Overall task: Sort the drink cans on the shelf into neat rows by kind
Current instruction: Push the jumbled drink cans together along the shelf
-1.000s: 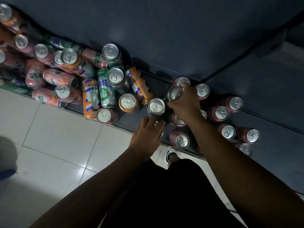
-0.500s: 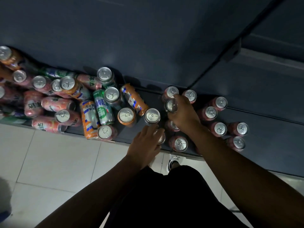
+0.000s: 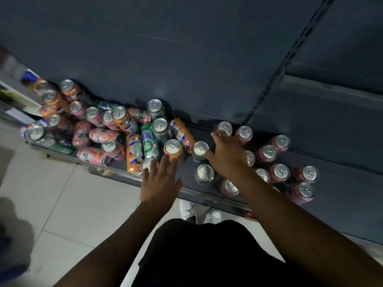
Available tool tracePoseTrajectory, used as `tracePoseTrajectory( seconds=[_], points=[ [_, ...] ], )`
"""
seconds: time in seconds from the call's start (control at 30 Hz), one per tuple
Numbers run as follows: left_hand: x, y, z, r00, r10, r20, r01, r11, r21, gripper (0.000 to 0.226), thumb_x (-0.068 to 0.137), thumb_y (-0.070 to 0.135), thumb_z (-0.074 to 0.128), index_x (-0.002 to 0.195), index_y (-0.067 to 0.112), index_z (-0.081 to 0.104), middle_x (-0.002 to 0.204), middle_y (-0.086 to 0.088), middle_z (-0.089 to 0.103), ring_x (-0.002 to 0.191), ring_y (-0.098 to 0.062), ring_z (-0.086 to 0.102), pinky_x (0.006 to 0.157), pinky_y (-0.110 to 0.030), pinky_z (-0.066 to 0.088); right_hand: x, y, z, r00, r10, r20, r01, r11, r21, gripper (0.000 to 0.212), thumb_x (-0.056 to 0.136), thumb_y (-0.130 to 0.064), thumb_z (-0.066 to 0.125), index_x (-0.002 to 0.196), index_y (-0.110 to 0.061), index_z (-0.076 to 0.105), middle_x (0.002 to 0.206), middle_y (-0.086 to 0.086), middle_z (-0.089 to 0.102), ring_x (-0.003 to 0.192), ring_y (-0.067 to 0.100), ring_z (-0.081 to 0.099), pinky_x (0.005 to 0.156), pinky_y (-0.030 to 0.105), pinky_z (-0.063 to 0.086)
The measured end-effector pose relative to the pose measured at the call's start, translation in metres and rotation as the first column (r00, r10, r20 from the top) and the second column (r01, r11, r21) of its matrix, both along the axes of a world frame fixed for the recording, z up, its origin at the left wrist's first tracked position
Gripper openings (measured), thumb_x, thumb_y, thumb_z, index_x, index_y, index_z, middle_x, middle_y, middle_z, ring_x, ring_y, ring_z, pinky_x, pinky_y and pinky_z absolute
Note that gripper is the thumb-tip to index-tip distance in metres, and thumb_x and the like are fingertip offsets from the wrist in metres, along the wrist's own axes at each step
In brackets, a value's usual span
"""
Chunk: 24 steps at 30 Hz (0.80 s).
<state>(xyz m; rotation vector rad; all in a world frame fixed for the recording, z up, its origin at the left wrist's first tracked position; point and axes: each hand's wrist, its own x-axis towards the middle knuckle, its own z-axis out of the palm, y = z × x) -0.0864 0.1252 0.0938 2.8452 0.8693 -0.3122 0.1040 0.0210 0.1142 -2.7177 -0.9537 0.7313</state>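
Drink cans (image 3: 103, 135) — a jumble at the left end of the shelf (image 3: 342, 162), pink, orange and green mixed, many on their sides, some piled on others against the back panel (image 3: 186, 59). Plainly unsorted there; most of the job ahead, by the look of it.

Next along, an orange lying can (image 3: 133, 154) and a green lying can (image 3: 149, 141) side by side, ends toward the shelf's front edge, with an upright orange can (image 3: 173, 147) just beside them.

Left hand (image 3: 160, 181) over that spot: fingers straight and spread wide, gripping nothing, fingertips at the upright orange can and over a half-hidden can top (image 3: 146, 163). Probably poised to take the next one from the near fringe of the heap, the easiest place to reach.

Then two dark upright cans (image 3: 204, 172), one behind the other, standing in the gap between heap and rows. Likely the start of a row of their own kind.

Right hand (image 3: 227, 154) just beyond, flat and loose, fingers stretched toward the rear pink can (image 3: 225, 127), thumb near the farther dark can. Nothing held so far as visible, though the palm side is hidden. Looks like nudging or steadying, to close up the row.

Farthest right, upright pink cans (image 3: 279, 171) in slanting rows, close together, all tops up — the sorted part.
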Motion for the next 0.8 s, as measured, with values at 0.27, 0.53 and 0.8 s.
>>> tracePoseTrajectory(
  seconds=[0.27, 0.53, 0.8],
  points=[
    [-0.031, -0.004, 0.019, 0.980, 0.194, -0.042, -0.191, 0.979, 0.066, 0.059, 0.096, 0.048, 0.056, 0.147, 0.021, 0.042, 0.156, -0.007, 0.037, 0.138, -0.040, 0.039, 0.105, -0.054, 0.043, -0.020, 0.001, 0.007, 0.995, 0.099, -0.007, -0.099, 0.995, 0.029, 0.055, 0.097, -0.040, 0.052, 0.146, -0.019, 0.041, 0.146, 0.004, 0.043, 0.128, 0.036, 0.049, 0.097, 0.045, 0.044],
    [-0.018, 0.036, 0.017, 0.966, 0.250, -0.071, -0.247, 0.968, 0.048, 0.055, 0.101, 0.046, 0.049, 0.149, 0.022, 0.036, 0.159, -0.005, 0.030, 0.145, -0.039, 0.030, 0.109, -0.053, 0.038, -0.014, 0.033, 0.006, 0.995, 0.090, -0.031, -0.090, 0.996, 0.019, 0.057, 0.099, -0.040, 0.050, 0.151, -0.019, 0.039, 0.147, 0.004, 0.045, 0.133, 0.032, 0.045, 0.099, 0.044, 0.045],
    [0.004, 0.123, -0.024, 0.978, 0.157, -0.140, -0.162, 0.986, -0.030, 0.057, 0.095, 0.038, 0.057, 0.147, 0.020, 0.040, 0.158, -0.008, 0.033, 0.139, -0.041, 0.035, 0.106, -0.053, 0.040, -0.002, 0.101, -0.003, 0.999, 0.031, -0.039, -0.033, 0.998, -0.054, 0.049, 0.105, -0.038, 0.045, 0.152, -0.025, 0.041, 0.144, 0.012, 0.050, 0.131, 0.038, 0.048, 0.106, 0.044, 0.040]
  ],
)
